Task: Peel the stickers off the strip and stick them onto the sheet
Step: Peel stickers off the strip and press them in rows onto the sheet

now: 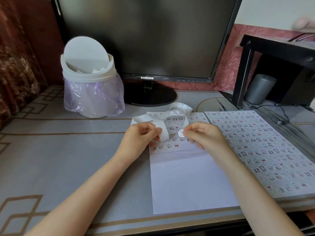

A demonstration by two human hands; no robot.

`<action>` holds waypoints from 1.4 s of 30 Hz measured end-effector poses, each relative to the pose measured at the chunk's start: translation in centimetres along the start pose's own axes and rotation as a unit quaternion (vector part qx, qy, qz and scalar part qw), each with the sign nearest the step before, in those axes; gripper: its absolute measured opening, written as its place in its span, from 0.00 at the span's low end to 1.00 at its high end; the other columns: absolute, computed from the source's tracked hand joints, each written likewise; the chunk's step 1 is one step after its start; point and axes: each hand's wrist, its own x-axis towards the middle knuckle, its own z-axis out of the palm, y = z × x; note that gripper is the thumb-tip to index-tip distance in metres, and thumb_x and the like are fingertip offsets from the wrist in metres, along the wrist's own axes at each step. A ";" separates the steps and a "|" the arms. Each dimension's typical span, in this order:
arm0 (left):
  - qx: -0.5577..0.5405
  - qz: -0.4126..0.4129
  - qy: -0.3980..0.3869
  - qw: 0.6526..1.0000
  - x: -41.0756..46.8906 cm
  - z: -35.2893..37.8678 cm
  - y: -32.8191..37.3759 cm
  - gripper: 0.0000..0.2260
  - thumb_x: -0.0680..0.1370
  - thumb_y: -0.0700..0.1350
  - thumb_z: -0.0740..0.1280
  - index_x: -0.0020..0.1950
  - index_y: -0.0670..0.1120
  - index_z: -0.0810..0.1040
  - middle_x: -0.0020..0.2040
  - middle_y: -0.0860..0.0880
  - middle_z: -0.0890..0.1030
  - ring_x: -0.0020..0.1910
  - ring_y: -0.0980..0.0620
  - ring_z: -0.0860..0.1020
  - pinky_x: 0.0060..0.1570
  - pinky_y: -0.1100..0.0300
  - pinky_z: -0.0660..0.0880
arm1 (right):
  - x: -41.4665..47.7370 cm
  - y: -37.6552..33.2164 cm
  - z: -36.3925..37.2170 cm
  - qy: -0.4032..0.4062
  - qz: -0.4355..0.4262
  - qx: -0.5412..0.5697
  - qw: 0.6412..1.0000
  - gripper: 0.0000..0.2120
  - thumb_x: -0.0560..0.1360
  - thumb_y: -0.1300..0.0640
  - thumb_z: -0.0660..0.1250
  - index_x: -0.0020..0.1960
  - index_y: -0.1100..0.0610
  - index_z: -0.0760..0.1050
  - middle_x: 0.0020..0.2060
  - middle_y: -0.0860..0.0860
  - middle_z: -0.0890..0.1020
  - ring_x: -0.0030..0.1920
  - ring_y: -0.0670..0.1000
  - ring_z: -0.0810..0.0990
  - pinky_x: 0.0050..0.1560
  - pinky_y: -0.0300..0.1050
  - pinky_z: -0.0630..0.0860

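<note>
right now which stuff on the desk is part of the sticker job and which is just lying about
In the job: strip in left hand, sticker pinched by right hand, sheet under them.
Lying about: bin, monitor, speaker.

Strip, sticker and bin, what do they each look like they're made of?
Strip: likely coated backing paper, white with a slight sheen; it curls in loose loops.
Sticker: probably glossy printed paper, a thin round disc; it could be vinyl.
Bin: white matte plastic, judging by the smooth moulded rim and lid. Its liner is thin, crinkled, translucent purple film.
</note>
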 end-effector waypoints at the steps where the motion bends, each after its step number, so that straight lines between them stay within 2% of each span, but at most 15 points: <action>1: 0.004 -0.001 0.001 1.000 0.0 0.0 -0.1 0.09 0.77 0.42 0.68 0.42 0.35 0.79 0.35 0.46 0.82 0.36 0.56 0.80 0.44 0.62 0.80 | 0.1 0.3 -0.3 -0.002 0.020 -0.018 1.000 0.01 0.72 0.62 0.71 0.42 0.58 0.80 0.32 0.50 0.78 0.27 0.41 0.71 0.26 0.28 0.64; 5: 0.011 -0.004 0.002 1.000 0.1 0.0 -0.1 0.09 0.77 0.41 0.68 0.42 0.36 0.79 0.33 0.48 0.81 0.35 0.57 0.80 0.43 0.63 0.80 | 0.3 0.8 -0.6 0.000 0.052 -0.058 0.997 0.01 0.71 0.60 0.72 0.41 0.57 0.82 0.30 0.45 0.82 0.27 0.41 0.73 0.26 0.27 0.65; 10: 0.027 -0.004 -0.001 1.000 0.1 -0.1 -0.2 0.08 0.76 0.42 0.68 0.38 0.41 0.79 0.30 0.53 0.80 0.34 0.57 0.79 0.46 0.61 0.80 | 0.5 1.1 -0.5 0.002 0.047 -0.084 0.995 0.01 0.70 0.62 0.73 0.40 0.58 0.82 0.30 0.46 0.82 0.26 0.37 0.74 0.30 0.27 0.69; 18: 0.046 -0.006 -0.001 0.999 0.1 -0.1 -0.3 0.09 0.76 0.43 0.68 0.39 0.39 0.79 0.30 0.53 0.80 0.35 0.53 0.79 0.52 0.52 0.79 | 0.7 1.6 -0.7 0.000 0.050 -0.135 0.990 0.02 0.68 0.58 0.75 0.38 0.55 0.82 0.32 0.50 0.82 0.31 0.43 0.75 0.39 0.40 0.71; 21: 0.049 -0.006 -0.001 0.999 0.1 -0.1 -0.2 0.09 0.76 0.43 0.68 0.39 0.39 0.79 0.30 0.53 0.80 0.35 0.53 0.79 0.52 0.53 0.79 | 0.9 1.8 -0.7 0.002 0.047 -0.140 0.989 0.03 0.67 0.57 0.75 0.38 0.55 0.82 0.35 0.54 0.84 0.34 0.47 0.76 0.41 0.43 0.71; 27: 0.051 -0.004 -0.002 0.999 0.1 -0.1 -0.2 0.09 0.77 0.43 0.68 0.40 0.38 0.79 0.31 0.53 0.81 0.36 0.53 0.79 0.52 0.54 0.78 | 1.0 2.1 -0.7 -0.001 0.044 -0.145 0.988 0.03 0.66 0.56 0.76 0.37 0.55 0.82 0.36 0.55 0.84 0.35 0.47 0.77 0.42 0.44 0.71; 35: 0.053 -0.007 -0.003 0.999 0.0 0.0 -0.1 0.09 0.77 0.43 0.68 0.39 0.40 0.78 0.31 0.52 0.81 0.34 0.54 0.79 0.46 0.63 0.77 | 1.2 2.2 -0.7 -0.006 0.039 -0.150 0.988 0.04 0.66 0.55 0.76 0.38 0.54 0.82 0.38 0.55 0.84 0.35 0.46 0.77 0.42 0.45 0.71; 42: 0.052 -0.010 -0.002 0.999 -0.1 -0.1 -0.1 0.09 0.77 0.43 0.68 0.40 0.38 0.79 0.32 0.52 0.81 0.35 0.53 0.80 0.48 0.60 0.78 | 1.2 2.3 -0.7 -0.002 0.038 -0.156 0.987 0.04 0.66 0.55 0.76 0.37 0.54 0.82 0.37 0.54 0.84 0.35 0.46 0.77 0.43 0.46 0.72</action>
